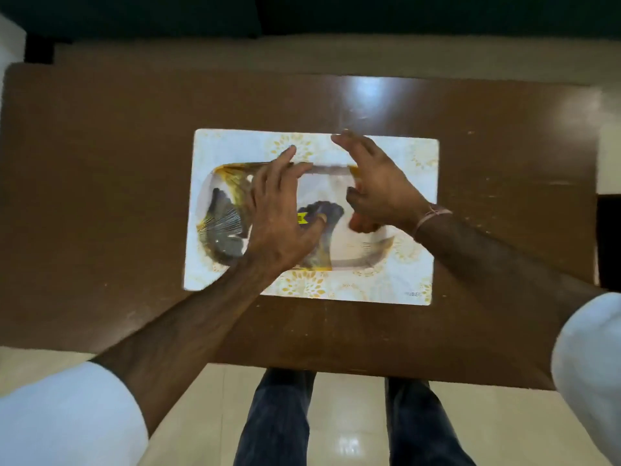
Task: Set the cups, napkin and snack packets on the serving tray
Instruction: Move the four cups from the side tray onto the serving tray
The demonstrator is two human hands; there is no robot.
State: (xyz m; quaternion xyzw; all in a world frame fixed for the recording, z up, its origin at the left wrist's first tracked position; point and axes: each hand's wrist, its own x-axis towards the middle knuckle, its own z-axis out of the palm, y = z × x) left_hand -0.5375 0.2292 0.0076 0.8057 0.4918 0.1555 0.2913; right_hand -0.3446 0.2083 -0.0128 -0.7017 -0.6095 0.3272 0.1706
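Observation:
A flat white box (396, 284) with gold flower prints lies in the middle of the brown table (100, 163). Through its clear window shows the serving tray (221, 227), white with a grey and gold pattern and a small yellow sticker (302, 217). My left hand (282, 213) rests on the window with its fingers spread, the thumb by the sticker. My right hand (379, 186) is over the right half of the window, with its fingertips at the box's far edge and its fingers apart. Neither hand holds anything. No cups, napkin or snack packets are in view.
The glossy table ends just in front of my legs (279, 418), which stand on pale floor tiles. A dark sofa or wall (302, 15) runs behind the table's far edge. Bare tabletop lies to the left and right of the box.

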